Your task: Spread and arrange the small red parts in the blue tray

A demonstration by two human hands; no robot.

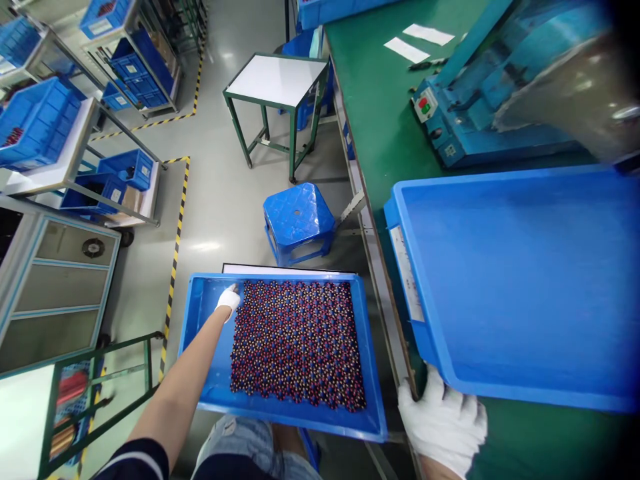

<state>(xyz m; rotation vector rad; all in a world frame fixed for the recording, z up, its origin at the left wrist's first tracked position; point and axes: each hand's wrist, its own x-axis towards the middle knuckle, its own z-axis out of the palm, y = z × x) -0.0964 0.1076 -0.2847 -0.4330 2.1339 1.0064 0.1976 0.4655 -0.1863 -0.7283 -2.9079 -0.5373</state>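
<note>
My left hand (229, 300), in a white glove, reaches into a shallow blue tray (213, 380) before my lap. Its fingers extend beside the left edge of a closely packed layer of small dark round parts (300, 340) with red, blue and gold spots; their exact kind is too small to make out. No part shows in that hand. My right hand (443, 417), also gloved, rests on the edge of the green table with its thumb and fingers apart. Its fingertips are close to the near left corner of a large blue bin (520, 287), and nothing is seen in it.
A blue stool (299, 217) and a white-topped table (277, 79) stand beyond the tray. On the green workbench (365, 100) sits a blue machine (480, 113) with red and green buttons. Carts with blue bins (40, 127) line the left, past striped floor tape (177, 240).
</note>
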